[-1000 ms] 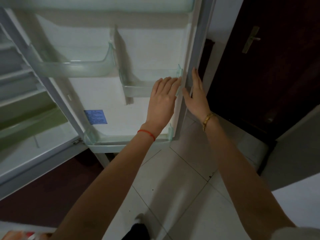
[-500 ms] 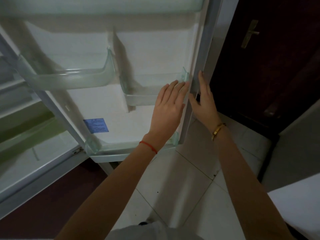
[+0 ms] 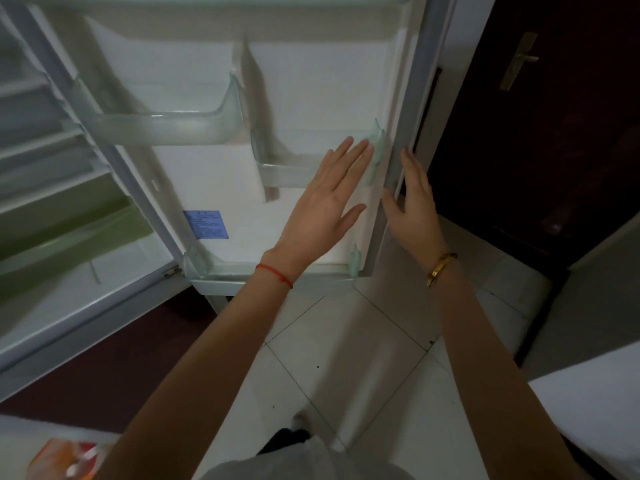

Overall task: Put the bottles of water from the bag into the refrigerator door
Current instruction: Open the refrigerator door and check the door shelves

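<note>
The refrigerator door stands wide open, its white inner face towards me. It carries a wide clear bin at upper left, a small clear bin at middle right and a bottom rail; all hold nothing. My left hand is flat and spread over the inner face, fingertips by the small bin's right end. My right hand lies flat against the door's outer edge, holding nothing. An orange and red bag shows at the bottom left corner; no bottles are visible.
The fridge interior with bare shelves fills the left. A dark wooden door with a metal handle stands right of the fridge door. White floor tiles lie below, and a white surface juts in at lower right.
Both hands stay flat on the door, and the left hand's fingers have spread. The view has tilted down and the bag has come back into sight at bottom left.
</note>
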Action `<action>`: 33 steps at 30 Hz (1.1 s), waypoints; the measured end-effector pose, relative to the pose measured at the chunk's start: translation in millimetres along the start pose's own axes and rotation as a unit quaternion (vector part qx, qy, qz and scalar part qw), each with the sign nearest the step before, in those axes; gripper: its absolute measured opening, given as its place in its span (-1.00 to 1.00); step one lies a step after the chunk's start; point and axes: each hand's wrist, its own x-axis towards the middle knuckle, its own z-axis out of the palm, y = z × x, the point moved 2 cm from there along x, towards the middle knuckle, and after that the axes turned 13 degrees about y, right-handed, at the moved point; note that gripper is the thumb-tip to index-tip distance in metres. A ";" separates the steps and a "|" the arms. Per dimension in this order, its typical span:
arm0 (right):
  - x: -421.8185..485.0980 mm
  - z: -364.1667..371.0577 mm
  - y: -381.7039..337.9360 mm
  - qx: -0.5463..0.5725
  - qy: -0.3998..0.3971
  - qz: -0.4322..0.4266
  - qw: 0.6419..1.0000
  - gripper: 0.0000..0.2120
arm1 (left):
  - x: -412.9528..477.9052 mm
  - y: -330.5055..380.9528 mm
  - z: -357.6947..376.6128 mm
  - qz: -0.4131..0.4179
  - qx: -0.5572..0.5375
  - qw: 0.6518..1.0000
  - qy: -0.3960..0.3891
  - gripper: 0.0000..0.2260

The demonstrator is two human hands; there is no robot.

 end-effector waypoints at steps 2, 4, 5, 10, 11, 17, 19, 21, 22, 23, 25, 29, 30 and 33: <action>-14.0 -4.8 -2.7 0.003 -0.012 0.009 1.000 -0.40 | -11.7 6.3 -7.3 -0.017 -0.001 1.000 0.005 -0.40; -28.3 -9.6 -6.3 0.004 -0.021 0.002 1.000 -0.42 | -26.3 12.9 -15.2 -0.037 -0.011 0.999 0.015 -0.42; -36.8 -11.7 -8.5 0.005 -0.027 -0.004 1.000 -0.43 | -35.3 16.2 -20.1 -0.050 -0.017 0.998 0.019 -0.43; -89.0 -11.8 -18.7 0.025 -0.077 -0.031 0.996 -0.47 | -93.4 30.5 -48.8 -0.125 -0.018 0.992 0.020 -0.44; -100.8 -9.3 -20.4 0.028 -0.089 -0.036 0.995 -0.48 | -107.2 33.0 -55.1 -0.142 -0.016 0.990 0.016 -0.43; -163.9 16.9 -35.3 0.052 -0.190 -0.060 0.979 -0.48 | -187.2 44.1 -98.3 -0.259 0.016 0.966 -0.007 -0.42; -180.7 27.9 -43.7 0.060 -0.230 -0.062 0.969 -0.46 | -209.5 46.8 -114.6 -0.286 0.036 0.957 -0.009 -0.41; -195.7 39.3 -53.5 0.068 -0.266 -0.063 0.960 -0.45 | -229.9 48.3 -131.2 -0.310 0.055 0.949 -0.001 -0.41; -202.8 44.7 -58.9 0.071 -0.279 -0.069 0.955 -0.44 | -239.8 49.0 -139.3 -0.322 0.066 0.944 0.003 -0.41; -209.5 50.2 -64.6 0.075 -0.291 -0.077 0.951 -0.44 | -249.7 49.6 -147.2 -0.334 0.078 0.939 0.006 -0.41; -222.3 61.6 -77.1 0.084 -0.312 -0.095 0.941 -0.43 | -270.1 50.4 -162.8 -0.363 0.104 0.926 0.014 -0.40; -247.7 87.8 -102.3 0.103 -0.359 -0.121 0.920 -0.42 | -311.2 53.1 -194.4 -0.415 0.145 0.897 0.037 -0.40; -254.7 94.6 -108.9 0.105 -0.373 -0.126 0.913 -0.42 | -321.4 53.6 -202.7 -0.426 0.157 0.890 0.038 -0.40; -278.1 116.5 -129.1 0.104 -0.412 -0.137 0.895 -0.42 | -353.4 54.3 -227.6 -0.461 0.196 0.865 0.037 -0.42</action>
